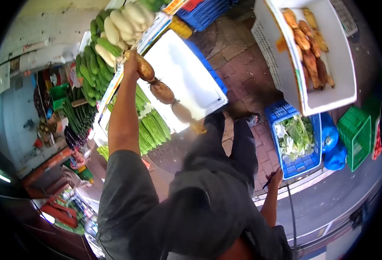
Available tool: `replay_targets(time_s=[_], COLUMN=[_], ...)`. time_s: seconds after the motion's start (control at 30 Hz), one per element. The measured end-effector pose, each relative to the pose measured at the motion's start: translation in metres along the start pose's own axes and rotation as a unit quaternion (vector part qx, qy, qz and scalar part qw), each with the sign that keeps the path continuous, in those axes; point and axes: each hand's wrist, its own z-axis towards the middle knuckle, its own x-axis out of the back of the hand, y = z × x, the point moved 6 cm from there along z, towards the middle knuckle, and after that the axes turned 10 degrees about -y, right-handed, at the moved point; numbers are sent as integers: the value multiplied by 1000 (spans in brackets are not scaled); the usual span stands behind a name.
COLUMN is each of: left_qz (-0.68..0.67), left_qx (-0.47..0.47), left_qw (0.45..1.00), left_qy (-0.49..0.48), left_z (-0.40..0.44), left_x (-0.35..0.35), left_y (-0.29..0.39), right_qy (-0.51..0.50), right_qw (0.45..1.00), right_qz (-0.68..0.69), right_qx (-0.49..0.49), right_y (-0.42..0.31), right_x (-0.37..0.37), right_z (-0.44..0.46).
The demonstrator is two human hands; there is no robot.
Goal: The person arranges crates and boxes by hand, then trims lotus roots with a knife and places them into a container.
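My left hand (130, 65) grips one end of a long lotus root (161, 92), a chain of brown, mud-stained segments. The root hangs across a white foam box (186, 65), its far end near my legs. Low at my side, my right hand (276, 177) is closed around a slim dark object (267, 183) whose kind I cannot make out. Beside my left hand lie white radishes (124, 24) and green cucumbers (91, 69). Ridged green gourds (153, 130) are laid out below my left forearm.
Another foam box (346, 65) holds several lotus roots (312, 47). A blue crate (316, 160) contains leafy trimmings, with blue bags (334, 158) and a green crate (359, 138) beside it. Brick paving (238, 65) runs between the boxes. Dark eggplants (75, 136) lie at the left.
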Motion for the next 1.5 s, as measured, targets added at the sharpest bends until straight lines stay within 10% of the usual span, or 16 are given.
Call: replay_targets(time_s=[0.3, 0.93, 1.0, 1.03, 1.17, 1.27, 1.43, 1.5], left_qz=[201, 471, 535, 741, 560, 512, 557, 478], left_qx=[109, 164, 176, 64, 84, -18, -14, 75], left_qw=[968, 865, 825, 651, 819, 852, 792, 850], left_qy=[107, 61, -36, -154, -93, -106, -247, -209], left_z=[87, 175, 166, 206, 164, 122, 5, -43], left_x=[148, 159, 143, 156, 152, 102, 3, -36], left_y=[-163, -289, -284, -338, -336, -317, -274, -262], right_qy=[-24, -37, 18, 45, 119, 160, 104, 84], right_qw=[987, 929, 949, 954, 945, 923, 849, 782], right_qz=[-160, -367, -313, -290, -258, -252, -259, -410], right_qx=[-17, 22, 40, 55, 159, 242, 449, 463], right_y=[17, -42, -44, -53, -129, -210, -425, -488], right_x=[-61, -99, -99, -101, -117, -96, -125, -138], right_z=[-29, -15, -14, -17, -59, -50, -35, 24])
